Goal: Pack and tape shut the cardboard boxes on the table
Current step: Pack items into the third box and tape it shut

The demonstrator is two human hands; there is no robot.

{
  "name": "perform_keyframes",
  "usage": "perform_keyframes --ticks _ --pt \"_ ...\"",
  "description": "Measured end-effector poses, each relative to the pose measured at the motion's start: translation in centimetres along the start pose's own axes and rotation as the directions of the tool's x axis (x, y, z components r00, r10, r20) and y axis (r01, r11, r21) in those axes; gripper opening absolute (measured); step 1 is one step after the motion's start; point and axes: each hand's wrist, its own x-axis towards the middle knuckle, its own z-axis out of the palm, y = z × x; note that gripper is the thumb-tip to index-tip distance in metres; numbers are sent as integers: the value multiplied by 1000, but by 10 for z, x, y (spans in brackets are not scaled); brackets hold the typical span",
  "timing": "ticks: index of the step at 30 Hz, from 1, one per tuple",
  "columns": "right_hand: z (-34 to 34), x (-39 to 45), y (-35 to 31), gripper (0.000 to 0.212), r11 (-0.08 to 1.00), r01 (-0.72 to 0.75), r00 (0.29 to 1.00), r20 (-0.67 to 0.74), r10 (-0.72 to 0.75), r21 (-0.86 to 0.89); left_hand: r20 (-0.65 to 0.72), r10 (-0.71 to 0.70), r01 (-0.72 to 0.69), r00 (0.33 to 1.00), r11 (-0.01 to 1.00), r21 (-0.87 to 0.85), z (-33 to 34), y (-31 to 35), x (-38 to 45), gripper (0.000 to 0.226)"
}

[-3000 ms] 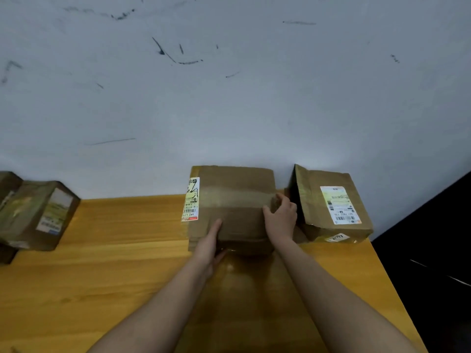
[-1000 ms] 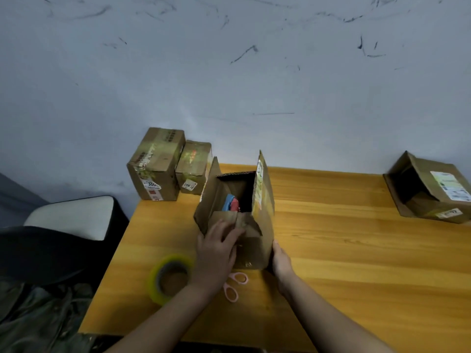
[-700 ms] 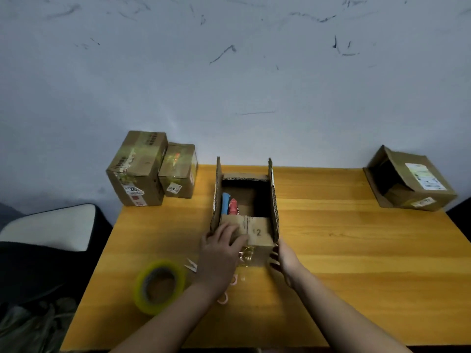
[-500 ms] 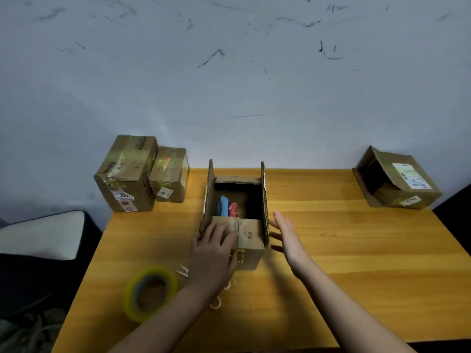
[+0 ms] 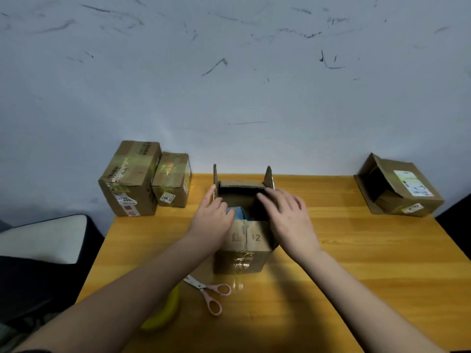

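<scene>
Closing the open box (image 5: pixel 243 240) looks like the step now. Nearest lie the scissors (image 5: pixel 209 291) and a yellow tape roll (image 5: pixel 163 312), partly hidden by an arm. Next, mid-surface (image 5: pixel 356 263), the left hand (image 5: pixel 212 220) and right hand (image 5: pixel 285 212), fingers loose, gripping nothing, touch its top flaps. Something blue (image 5: pixel 237 212) sits inside. Next, I think, fold the flaps flat, then reach for tape. Farther back stand two taped boxes (image 5: pixel 132 179) and another open box (image 5: pixel 397 184).

Your open cardboard box (image 5: pixel 242 240) stands mid-table, side flaps upright, something blue inside; two taped boxes (image 5: pixel 142 182) sit far left, and another opened box (image 5: pixel 400 187) lies far right
</scene>
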Motion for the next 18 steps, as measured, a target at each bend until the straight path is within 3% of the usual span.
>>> perform_keyframes --ticks 1,3,5,7,11,15,18 --pt "-2 5 -2 46 983 151 988 -7 -153 -108 17 24 -24 1000 1000 20 -4 1 4 45" --pt "-8 17 -14 44 923 343 926 226 -301 -175 89 83 -86 993 996 30 -9 4 12 42" --pt "-10 27 -28 48 913 369 801 557 -219 -171 187 122 -115 975 992 -47 -9 4 18 34" --pt "-7 37 -33 52 923 333 691 716 -99 -193 204 126 -93 971 982 -163 -6 3 24 29" --pt "-16 58 -21 53 977 203 638 766 -78 -69 165 118 -56 979 939 -340 -3 -5 26 27" --pt "-21 52 -4 24 973 71 707 677 -204 219 125 104 -32 987 878 -477 -1 -16 21 15" --pt "-16 44 -2 19 957 61 754 615 -230 283 119 78 -4 990 853 -521 3 -20 20 16"
